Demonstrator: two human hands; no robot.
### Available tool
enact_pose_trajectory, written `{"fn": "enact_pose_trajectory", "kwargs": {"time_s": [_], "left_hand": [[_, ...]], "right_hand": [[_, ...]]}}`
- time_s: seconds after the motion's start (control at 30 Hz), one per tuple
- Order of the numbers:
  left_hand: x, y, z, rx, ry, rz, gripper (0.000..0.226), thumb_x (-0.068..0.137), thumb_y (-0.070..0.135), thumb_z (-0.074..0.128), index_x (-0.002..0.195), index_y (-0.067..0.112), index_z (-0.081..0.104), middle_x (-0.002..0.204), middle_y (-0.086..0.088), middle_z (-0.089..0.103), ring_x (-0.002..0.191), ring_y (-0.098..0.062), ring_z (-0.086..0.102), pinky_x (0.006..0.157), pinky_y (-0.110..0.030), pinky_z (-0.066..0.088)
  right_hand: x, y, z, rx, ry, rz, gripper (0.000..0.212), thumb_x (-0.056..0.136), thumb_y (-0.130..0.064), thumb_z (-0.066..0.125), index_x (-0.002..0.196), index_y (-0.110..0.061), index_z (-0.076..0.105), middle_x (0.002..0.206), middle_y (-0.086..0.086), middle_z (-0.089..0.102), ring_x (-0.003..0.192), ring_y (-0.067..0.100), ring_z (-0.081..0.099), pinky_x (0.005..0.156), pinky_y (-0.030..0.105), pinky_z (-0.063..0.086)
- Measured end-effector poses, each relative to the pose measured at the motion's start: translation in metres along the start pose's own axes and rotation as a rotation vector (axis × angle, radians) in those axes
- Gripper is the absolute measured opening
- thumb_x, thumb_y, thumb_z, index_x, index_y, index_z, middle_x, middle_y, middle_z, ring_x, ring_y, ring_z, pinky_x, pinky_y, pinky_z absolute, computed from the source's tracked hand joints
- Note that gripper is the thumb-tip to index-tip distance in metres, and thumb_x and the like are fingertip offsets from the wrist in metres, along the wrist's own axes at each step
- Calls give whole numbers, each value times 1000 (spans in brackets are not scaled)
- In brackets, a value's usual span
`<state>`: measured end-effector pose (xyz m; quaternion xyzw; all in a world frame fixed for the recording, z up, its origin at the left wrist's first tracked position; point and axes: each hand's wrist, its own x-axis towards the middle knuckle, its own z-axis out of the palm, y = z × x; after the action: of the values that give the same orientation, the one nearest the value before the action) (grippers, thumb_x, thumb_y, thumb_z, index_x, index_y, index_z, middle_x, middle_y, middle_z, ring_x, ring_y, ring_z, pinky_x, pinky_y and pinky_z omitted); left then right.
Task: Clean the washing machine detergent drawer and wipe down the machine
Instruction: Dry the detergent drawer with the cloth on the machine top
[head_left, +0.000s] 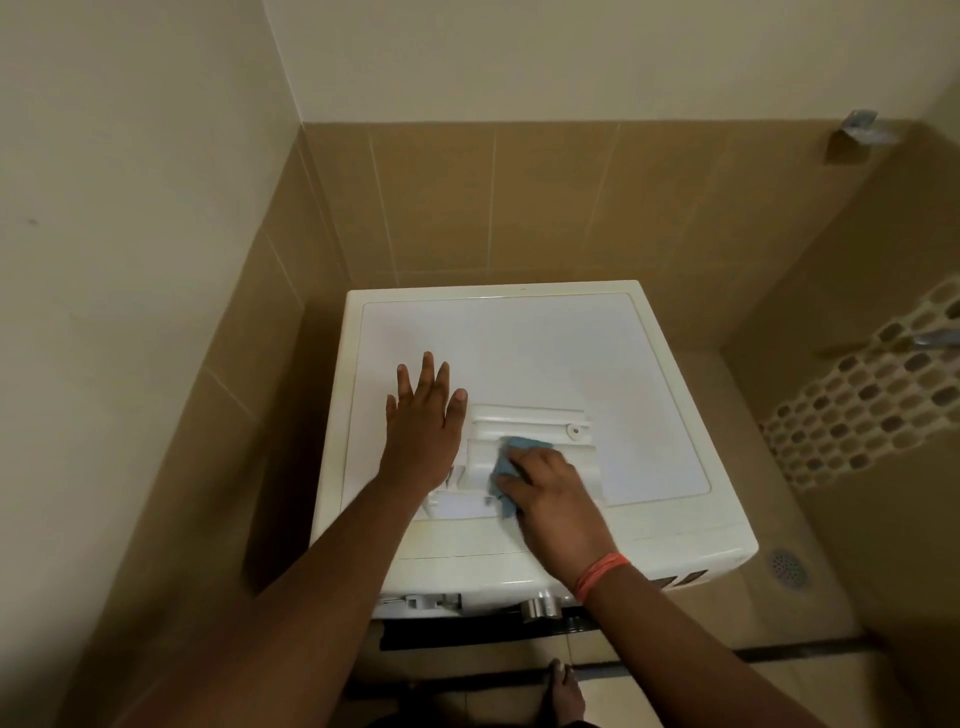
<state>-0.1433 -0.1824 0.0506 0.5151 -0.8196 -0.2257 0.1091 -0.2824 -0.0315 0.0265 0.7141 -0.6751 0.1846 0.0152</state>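
A white washing machine (597, 353) stands in a tiled corner, seen from above. The white detergent drawer (524, 423) lies flat on its top, near the front. My left hand (423, 421) rests flat with straight fingers on the machine's top, just left of the drawer. My right hand (550, 493) presses a blue cloth (511, 457) onto the drawer's right half, with fingers bent over the cloth. Most of the cloth is hidden under that hand. An orange band circles my right wrist.
Brown tiled walls close in behind and on both sides. A floor drain (789, 567) sits to the right of the machine. The machine's control knob (540, 607) and the empty drawer slot (415, 603) show at its front edge. My foot (563, 693) is below.
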Motion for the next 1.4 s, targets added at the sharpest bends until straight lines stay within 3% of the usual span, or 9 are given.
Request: {"fn": "enact_pose_trajectory", "kwargs": {"time_s": [0.1, 0.4, 0.57, 0.67, 0.8, 0.97, 1.13, 1.27, 1.4], "left_hand": [[1, 1, 1, 47, -4, -2, 73, 92, 59, 4, 157, 26, 7, 165, 3, -9, 151, -26, -14, 120, -49, -1], [1, 1, 0, 65, -15, 11, 73, 92, 59, 1, 157, 26, 4, 165, 3, -11, 150, -25, -17, 119, -48, -3], [0, 0, 1, 62, -36, 17, 74, 91, 59, 1, 157, 26, 0, 164, 2, -15, 150, -23, -18, 122, -47, -1], [0, 1, 0, 94, -36, 10, 74, 91, 59, 1, 157, 27, -2, 164, 1, -16, 150, -24, -18, 122, -45, -2], [1, 1, -2, 144, -24, 15, 75, 91, 61, -3, 157, 26, -2, 164, -1, -15, 150, -26, -17, 121, -48, -1], [2, 1, 0, 150, 29, 17, 81, 88, 65, -8, 157, 24, 1, 165, -4, -13, 150, -28, -15, 121, -46, -1], [3, 1, 1, 153, 37, 30, 78, 92, 64, -2, 158, 21, 3, 164, -6, -12, 150, -29, -14, 121, -44, 1], [6, -6, 6, 256, 10, 26, 80, 92, 62, -12, 158, 19, 2, 164, -10, -14, 150, -33, -16, 123, -51, 7], [7, -5, 7, 211, 19, -3, 72, 97, 57, 3, 158, 19, 4, 165, -8, -10, 151, -32, -12, 122, -47, 2]], "right_hand": [[13, -9, 15, -25, -55, -170, 28, 83, -20, 71, 111, -20, 72, 133, 3, 59, 120, 27, 51, 98, 38, 45], [-36, 59, 5, -141, -64, -223, 40, 109, -28, 29, 128, -14, 61, 122, 3, 61, 104, 27, 54, 93, 40, 45], [-1, 23, 24, -101, -50, -468, 30, 101, -23, 49, 125, -10, 62, 114, 5, 64, 101, 24, 56, 94, 37, 46], [10, 10, 29, -108, -53, -549, 30, 102, -19, 47, 124, -9, 65, 119, 0, 66, 106, 21, 58, 95, 36, 44], [-16, 40, 20, -147, -66, -431, 32, 101, -20, 46, 125, -11, 64, 119, 2, 65, 105, 22, 58, 97, 37, 46], [-51, 92, -19, -131, -34, -30, 25, 91, -20, 63, 114, -13, 69, 119, 5, 63, 106, 24, 54, 86, 41, 55], [-27, 56, -10, 114, 106, 319, 23, 85, -11, 67, 108, -12, 73, 115, 8, 63, 107, 25, 55, 85, 38, 55], [11, 4, -7, 248, 227, 149, 19, 84, -9, 60, 98, -11, 73, 97, 4, 64, 95, 22, 56, 78, 29, 50], [32, 2, -8, 209, 211, 3, 25, 79, 0, 70, 100, -13, 71, 100, 2, 62, 98, 22, 54, 77, 28, 49]]}}
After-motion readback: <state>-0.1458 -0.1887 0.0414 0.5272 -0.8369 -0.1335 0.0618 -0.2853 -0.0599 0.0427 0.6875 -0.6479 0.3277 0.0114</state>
